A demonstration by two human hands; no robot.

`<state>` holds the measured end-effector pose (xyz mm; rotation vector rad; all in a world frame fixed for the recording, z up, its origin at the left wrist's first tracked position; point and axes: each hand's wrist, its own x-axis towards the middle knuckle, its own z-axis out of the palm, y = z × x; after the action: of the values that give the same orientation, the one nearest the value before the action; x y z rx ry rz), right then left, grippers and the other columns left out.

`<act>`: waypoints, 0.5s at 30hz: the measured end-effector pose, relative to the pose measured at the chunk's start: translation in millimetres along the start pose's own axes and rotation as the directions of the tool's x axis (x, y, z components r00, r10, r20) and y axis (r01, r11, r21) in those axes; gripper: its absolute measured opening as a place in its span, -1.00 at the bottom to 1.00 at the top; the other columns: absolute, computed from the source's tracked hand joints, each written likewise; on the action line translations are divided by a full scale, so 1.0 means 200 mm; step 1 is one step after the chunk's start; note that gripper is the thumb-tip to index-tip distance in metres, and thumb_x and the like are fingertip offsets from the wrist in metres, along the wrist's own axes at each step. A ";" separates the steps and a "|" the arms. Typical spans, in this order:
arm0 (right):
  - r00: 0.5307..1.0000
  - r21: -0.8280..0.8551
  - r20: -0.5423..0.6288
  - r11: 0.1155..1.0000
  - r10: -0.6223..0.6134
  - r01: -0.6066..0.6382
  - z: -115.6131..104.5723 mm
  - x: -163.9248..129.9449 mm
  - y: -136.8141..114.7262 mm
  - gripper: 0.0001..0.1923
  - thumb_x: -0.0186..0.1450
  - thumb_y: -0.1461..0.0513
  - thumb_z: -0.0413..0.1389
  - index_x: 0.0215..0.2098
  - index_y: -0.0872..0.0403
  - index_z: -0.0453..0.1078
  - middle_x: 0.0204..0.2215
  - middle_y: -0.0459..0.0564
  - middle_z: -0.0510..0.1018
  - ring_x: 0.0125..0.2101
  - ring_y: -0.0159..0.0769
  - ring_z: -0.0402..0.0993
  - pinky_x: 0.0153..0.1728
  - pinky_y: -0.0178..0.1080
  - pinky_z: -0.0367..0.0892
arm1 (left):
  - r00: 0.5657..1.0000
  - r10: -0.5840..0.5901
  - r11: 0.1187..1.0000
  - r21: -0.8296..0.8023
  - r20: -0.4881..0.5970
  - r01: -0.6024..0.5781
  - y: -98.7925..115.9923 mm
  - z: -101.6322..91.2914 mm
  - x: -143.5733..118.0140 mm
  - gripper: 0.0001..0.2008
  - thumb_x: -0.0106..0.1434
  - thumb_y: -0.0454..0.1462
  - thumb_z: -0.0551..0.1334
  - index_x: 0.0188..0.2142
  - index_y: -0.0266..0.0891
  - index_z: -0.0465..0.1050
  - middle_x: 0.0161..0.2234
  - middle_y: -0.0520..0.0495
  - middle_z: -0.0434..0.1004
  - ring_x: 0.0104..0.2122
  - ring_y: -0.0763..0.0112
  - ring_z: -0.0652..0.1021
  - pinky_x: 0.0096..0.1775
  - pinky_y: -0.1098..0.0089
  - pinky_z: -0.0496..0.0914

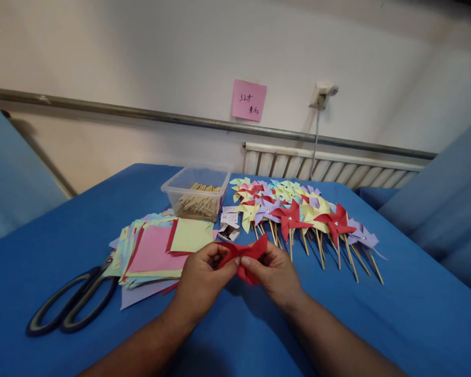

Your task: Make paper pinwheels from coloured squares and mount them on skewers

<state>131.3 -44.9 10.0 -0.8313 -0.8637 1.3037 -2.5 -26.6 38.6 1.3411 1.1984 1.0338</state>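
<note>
Both hands pinch one red paper pinwheel [245,257] just above the worktop [396,314]. Left hand [201,278] grip closed on its left flap, right hand [273,272] grip closed on centre. Paper stack [157,248] just left of it, finished pinwheels [298,214] behind right.

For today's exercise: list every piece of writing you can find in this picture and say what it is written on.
"32" followed by handwritten characters too unclear to read: pink sticky note on the wall.
Print on the small white box beside the plastic container: too small to read.
Nothing else carries writing.
</note>
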 end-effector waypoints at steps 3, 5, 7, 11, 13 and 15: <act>1.000 -0.021 -0.003 0.999 -0.026 0.026 0.00 0.00 0.00 -0.78 -0.01 0.18 0.37 -0.42 0.07 0.51 -0.49 -0.09 0.61 -0.49 -0.39 0.48 -0.38 -0.30 0.38 | 1.000 0.002 1.000 -0.005 0.013 -0.002 0.01 0.00 0.00 -0.84 -0.04 -0.24 0.33 -0.50 -0.25 0.39 -0.55 0.07 0.47 -0.48 0.42 0.47 -0.39 0.42 0.34; 0.999 -0.048 -0.007 0.998 -0.038 0.038 0.00 0.00 0.00 -0.78 -0.01 0.17 0.36 -0.42 0.07 0.51 -0.49 -0.08 0.61 -0.49 -0.37 0.48 -0.38 -0.28 0.38 | 1.000 0.006 1.000 -0.004 0.015 -0.006 0.02 0.00 0.00 -0.84 -0.04 -0.24 0.33 -0.51 -0.25 0.39 -0.55 0.07 0.46 -0.49 0.43 0.46 -0.41 0.43 0.34; 0.999 -0.073 -0.013 0.996 -0.050 0.049 0.00 0.00 0.01 -0.77 0.00 0.15 0.36 -0.40 0.06 0.51 -0.46 -0.06 0.62 -0.47 -0.34 0.50 -0.36 -0.25 0.40 | 1.000 0.018 1.000 0.004 0.015 -0.018 0.02 0.00 0.00 -0.85 -0.03 -0.24 0.32 -0.51 -0.25 0.39 -0.56 0.08 0.45 -0.51 0.45 0.44 -0.43 0.45 0.32; 0.996 -0.089 -0.004 0.992 -0.091 0.090 0.00 0.00 0.02 -0.77 0.02 0.14 0.34 -0.36 0.03 0.52 -0.42 -0.05 0.63 -0.42 -0.31 0.52 -0.31 -0.22 0.42 | 0.999 0.045 0.999 0.000 0.024 -0.045 0.01 -0.01 0.00 -0.86 -0.02 -0.25 0.31 -0.52 -0.25 0.38 -0.57 0.10 0.43 -0.52 0.47 0.42 -0.45 0.47 0.31; 0.995 -0.094 0.003 0.991 -0.096 0.096 0.00 0.00 0.03 -0.76 0.03 0.14 0.34 -0.34 0.03 0.52 -0.41 -0.04 0.64 -0.42 -0.31 0.52 -0.31 -0.22 0.42 | 0.998 0.053 0.999 -0.002 0.030 -0.053 0.01 -0.01 0.00 -0.86 -0.01 -0.24 0.31 -0.53 -0.24 0.38 -0.58 0.11 0.41 -0.53 0.48 0.40 -0.46 0.48 0.30; 0.996 -0.092 0.004 0.992 -0.088 0.088 -0.01 0.00 0.03 -0.73 0.01 0.12 0.35 -0.34 0.03 0.53 -0.40 -0.03 0.64 -0.41 -0.29 0.53 -0.30 -0.19 0.43 | 0.997 0.061 0.998 -0.005 0.047 -0.061 0.00 -0.02 0.00 -0.85 0.01 -0.24 0.30 -0.54 -0.23 0.37 -0.59 0.11 0.41 -0.53 0.48 0.40 -0.46 0.48 0.29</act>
<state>129.7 -45.1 3.9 -0.8560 -0.9557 1.1941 -5.9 -26.2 38.9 1.3995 1.1262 1.0409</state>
